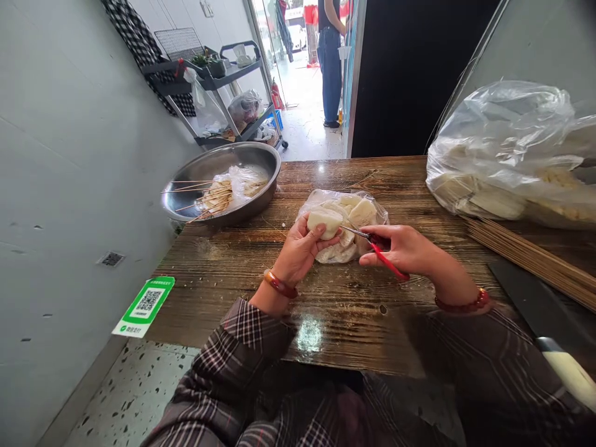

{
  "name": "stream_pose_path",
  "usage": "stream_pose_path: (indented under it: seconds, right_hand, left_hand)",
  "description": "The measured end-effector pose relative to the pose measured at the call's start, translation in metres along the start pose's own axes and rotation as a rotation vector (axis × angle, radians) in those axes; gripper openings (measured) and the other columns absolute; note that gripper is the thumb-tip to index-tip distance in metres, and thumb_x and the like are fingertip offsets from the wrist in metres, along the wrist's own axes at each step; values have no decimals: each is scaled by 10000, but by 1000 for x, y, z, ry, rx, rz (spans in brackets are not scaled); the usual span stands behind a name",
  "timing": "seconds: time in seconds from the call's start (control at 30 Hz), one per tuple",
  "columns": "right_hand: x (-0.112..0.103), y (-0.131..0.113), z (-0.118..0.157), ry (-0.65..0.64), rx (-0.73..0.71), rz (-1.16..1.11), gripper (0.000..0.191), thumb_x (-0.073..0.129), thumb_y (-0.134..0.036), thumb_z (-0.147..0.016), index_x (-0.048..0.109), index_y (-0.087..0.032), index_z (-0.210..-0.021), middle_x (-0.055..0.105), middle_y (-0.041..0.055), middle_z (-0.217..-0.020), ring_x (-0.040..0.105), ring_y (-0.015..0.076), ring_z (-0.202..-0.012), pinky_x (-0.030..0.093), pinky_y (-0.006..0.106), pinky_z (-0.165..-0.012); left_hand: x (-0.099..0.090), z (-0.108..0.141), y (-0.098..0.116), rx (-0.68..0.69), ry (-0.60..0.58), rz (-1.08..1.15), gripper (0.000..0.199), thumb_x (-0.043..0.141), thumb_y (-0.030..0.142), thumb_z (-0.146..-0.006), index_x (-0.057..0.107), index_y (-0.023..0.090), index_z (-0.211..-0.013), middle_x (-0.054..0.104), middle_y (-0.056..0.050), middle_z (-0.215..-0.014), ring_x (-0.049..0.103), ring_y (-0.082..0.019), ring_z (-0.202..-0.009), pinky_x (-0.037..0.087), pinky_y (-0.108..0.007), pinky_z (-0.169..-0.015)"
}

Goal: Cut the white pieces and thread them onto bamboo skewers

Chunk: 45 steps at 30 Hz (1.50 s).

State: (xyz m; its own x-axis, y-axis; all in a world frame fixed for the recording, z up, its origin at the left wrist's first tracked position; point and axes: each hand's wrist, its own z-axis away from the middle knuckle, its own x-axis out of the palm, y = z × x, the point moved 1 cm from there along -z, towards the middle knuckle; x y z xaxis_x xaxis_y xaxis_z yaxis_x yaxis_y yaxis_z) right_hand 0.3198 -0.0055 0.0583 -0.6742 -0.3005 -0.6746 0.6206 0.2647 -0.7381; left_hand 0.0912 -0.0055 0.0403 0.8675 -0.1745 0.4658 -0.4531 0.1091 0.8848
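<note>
At the middle of the frame I observe the left hand (300, 249) clamped, thumb against fingers, on a pale, rounded slab of food (325, 220). The right hand (406, 248) is closed about the handles of red-handled metal scissors (388, 262), blades directed at the slab's right edge; contact cannot be confirmed. Just beyond, a clear plastic bag (313, 197) of similar pieces lies on the dark brown wooden bench (223, 273).

Writing: at lower left, a green-and-white rectangular card (148, 302) bears a QR code and Chinese characters; its bottom line appears to read 微信支付, its top line is too small. A dark square code label (110, 259) on the grey wall (60, 186) is illegible.

A wide stainless-steel basin (258, 208), left of centre, holds skewered pale pieces.
</note>
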Motion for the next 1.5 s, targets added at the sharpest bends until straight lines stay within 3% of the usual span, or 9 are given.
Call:
stream_pose_path:
  seconds: [0.33,0.6,0.87,1.3,1.5]
  right_hand:
    - [8,-6,-2,-30,9,43,697,826,-567,-663,743,-186,-1240,709,28,-771,590,179,-672,428,297,-630]
    - [7,-7,-3,-57,-15,26,709,794,-595,-683,742,-167,-1246,680,19,-734,551,166,-646,389,291,-607]
    - [4,-10,-4,-84,-15,19,620,770,-632,-688,798,-153,-1081,565,-7,-621,463,141,-592,348,282,-579]
    - [9,1,-8,-48,-59,-32,534,711,-665,-746,814,-156,-871,495,-19,-582,377,120,-589,295,276,-555]
    - [10,3,-8,11,-74,11,465,738,-611,-758,822,-178,-903,544,-20,-585,416,121,-575,316,272,-556]
  left_hand:
    - [5,1,-6,18,-15,-21,482,883,339,-715,622,178,-1086,701,-60,-1152,693,-196,-1003,620,-363,-868]
    - [8,2,-6,1,-41,-72,571,874,399,-719,579,170,-1150,702,-95,-1192,723,-228,-998,630,-354,-830]
    - [6,1,-4,21,-45,-154,576,858,456,-725,558,157,-1116,730,-102,-1127,752,-204,-841,612,-259,-654]
    - [6,0,-3,-20,-25,-102,567,881,438,-701,599,136,-1090,749,-62,-962,748,-173,-763,622,-257,-685]
    - [-1,-2,0,-73,-32,-21,588,881,441,-705,643,129,-1142,747,-104,-1093,755,-213,-874,638,-318,-771]
